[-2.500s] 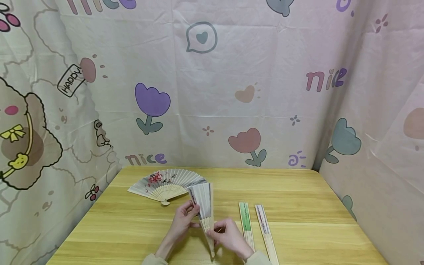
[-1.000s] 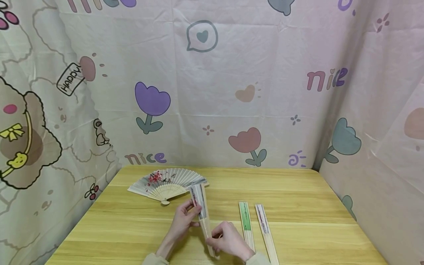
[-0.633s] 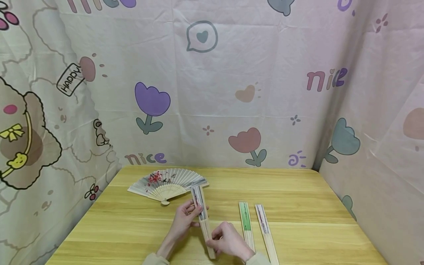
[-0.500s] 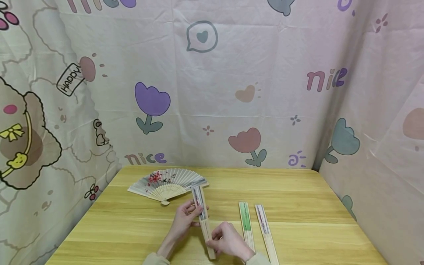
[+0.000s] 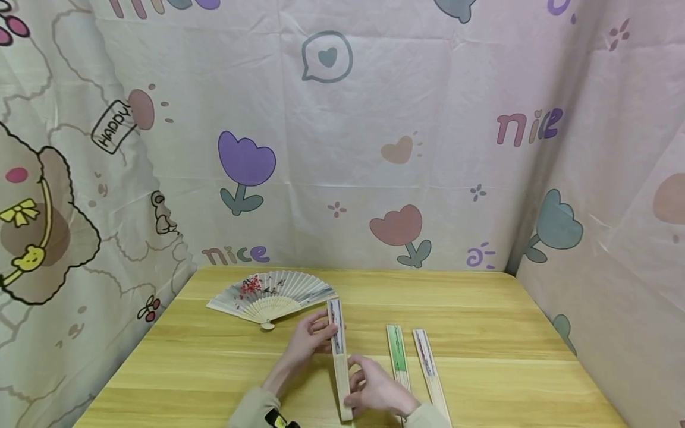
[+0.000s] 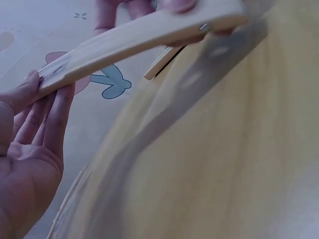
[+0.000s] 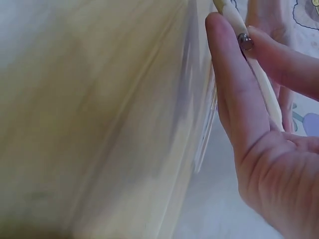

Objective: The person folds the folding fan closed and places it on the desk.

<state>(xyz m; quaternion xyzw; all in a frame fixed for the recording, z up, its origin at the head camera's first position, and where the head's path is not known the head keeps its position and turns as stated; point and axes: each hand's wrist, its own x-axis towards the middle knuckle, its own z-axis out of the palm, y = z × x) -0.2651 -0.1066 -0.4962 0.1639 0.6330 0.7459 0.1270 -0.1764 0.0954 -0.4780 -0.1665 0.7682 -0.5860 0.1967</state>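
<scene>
Gripping the folded fan (image 5: 338,362) by its printed upper part, the left hand (image 5: 309,336) has its thumb in front and its other fingers behind, as I see it from here. The right hand (image 5: 377,387) pinches the wooden lower end between thumb and finger, just beside the metal rivet (image 7: 245,42). I have the fan clear of the tabletop (image 5: 481,315), a shadow (image 6: 199,82) falling below the fingers. Beyond and left of the left fingers lies a spread fan (image 5: 274,297). Right of the right fingers lie the green-printed fan (image 5: 397,351) and, farther right, the pale-printed fan (image 5: 425,356).
</scene>
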